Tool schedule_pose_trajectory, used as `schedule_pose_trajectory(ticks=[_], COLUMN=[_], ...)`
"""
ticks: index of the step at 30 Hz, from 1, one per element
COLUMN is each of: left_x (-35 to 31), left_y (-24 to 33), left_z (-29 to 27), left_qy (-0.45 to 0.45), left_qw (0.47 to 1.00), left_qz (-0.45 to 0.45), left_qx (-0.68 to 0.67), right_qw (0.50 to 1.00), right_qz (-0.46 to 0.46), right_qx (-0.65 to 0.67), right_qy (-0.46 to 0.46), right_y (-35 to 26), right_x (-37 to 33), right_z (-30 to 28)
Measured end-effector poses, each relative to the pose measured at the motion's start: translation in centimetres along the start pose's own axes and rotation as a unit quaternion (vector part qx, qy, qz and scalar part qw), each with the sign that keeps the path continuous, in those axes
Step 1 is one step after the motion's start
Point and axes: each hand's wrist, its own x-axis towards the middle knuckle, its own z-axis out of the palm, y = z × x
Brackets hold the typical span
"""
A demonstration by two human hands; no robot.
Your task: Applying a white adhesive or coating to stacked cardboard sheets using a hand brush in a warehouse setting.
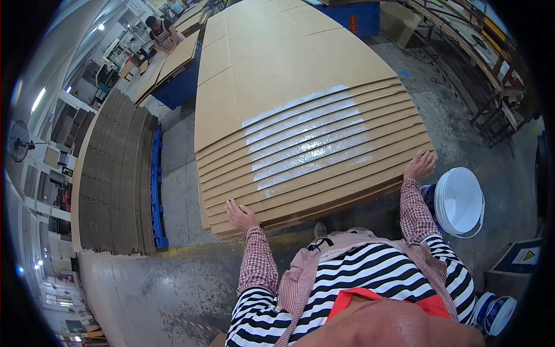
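Flat brown cardboard sheets (217, 124) lie stacked before me, their near edges fanned out in narrow steps. A wet, shiny white coat of what looks like glue (309, 141) covers the middle of these steps. At the near left corner, my left hand (241, 216) is closed on the sheets' edge, fingers on top. My right hand (420, 165) grips the near right corner, with its fingers bent over the top. Both thumbs are mostly hidden.
A tall stack of cardboard (115, 173) stands left on a blue pallet (156, 185). By my right forearm is a white bucket (459, 199); more buckets (494, 314) stand lower right. Another person (165, 36) works at a far table. A metal frame (491, 75) stands far right.
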Motion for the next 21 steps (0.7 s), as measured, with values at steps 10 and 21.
schedule_pose_trajectory(ticks=[10, 21], left_x=[0.03, -0.02], left_y=[-0.1, -0.07], left_z=[0.18, 0.24], left_qy=[0.028, 0.006], left_qw=[1.0, 1.0], left_qz=[0.015, -0.003], left_qx=[0.0, 0.001], right_qw=[1.0, 1.0], right_qz=[-0.01, 0.008], right_qx=[-0.007, 0.019], right_qy=[0.013, -0.01], right_y=[-0.12, 0.19], right_x=[-0.06, 0.0], right_z=[-0.11, 0.15])
